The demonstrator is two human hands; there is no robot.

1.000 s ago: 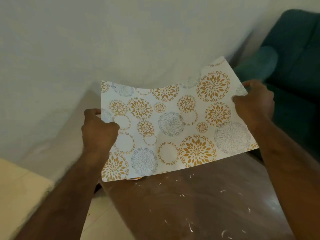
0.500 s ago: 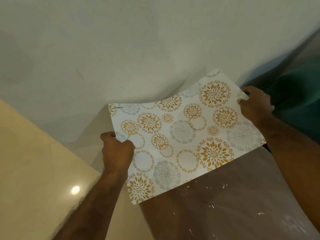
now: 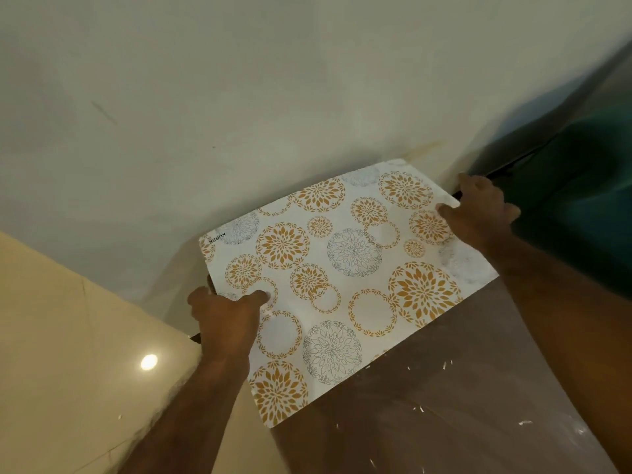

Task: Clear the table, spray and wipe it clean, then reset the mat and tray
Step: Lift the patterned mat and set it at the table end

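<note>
- Moved since the earlier frames: white rectangular plastic mat printed with orange and grey floral circles (image 3: 342, 278) sits lower and farther than before, nearer the wall; both hands went with it, and the view has swung leftward so more floor shows.
- Mat, position: over the far left part of the brown glossy tabletop (image 3: 461, 388), set askew, its near left corner overhanging the tabletop's left edge. Whether it lies flat or is a little raised cannot be told.
- Left hand (image 3: 224, 323): grasps the mat's left edge, thumb on top of the print, fingers curled beneath.
- Right hand (image 3: 478, 210): grips the far right corner, thumb over the printed face, fingers (image 3: 468, 181) wrapped round the edge.
- Reason for the hold, as judged: a thin flexible sheet sags if taken by one side; opposite edges keep it taut and steerable.
- Tabletop condition: white specks and smears (image 3: 420, 408) scattered on the near part, so it looks unwiped; the mat is more probably being lifted away than reset.
- Writing: "KUBER" (image 3: 217, 238) in dark capitals at the mat's far left corner, reading sideways.
- Surroundings: pale plastered wall (image 3: 239, 97) far; cream tiled floor (image 3: 68, 336) left, with a lamp reflection (image 3: 149, 362); dark green upholstered seat (image 3: 581, 200) right.
</note>
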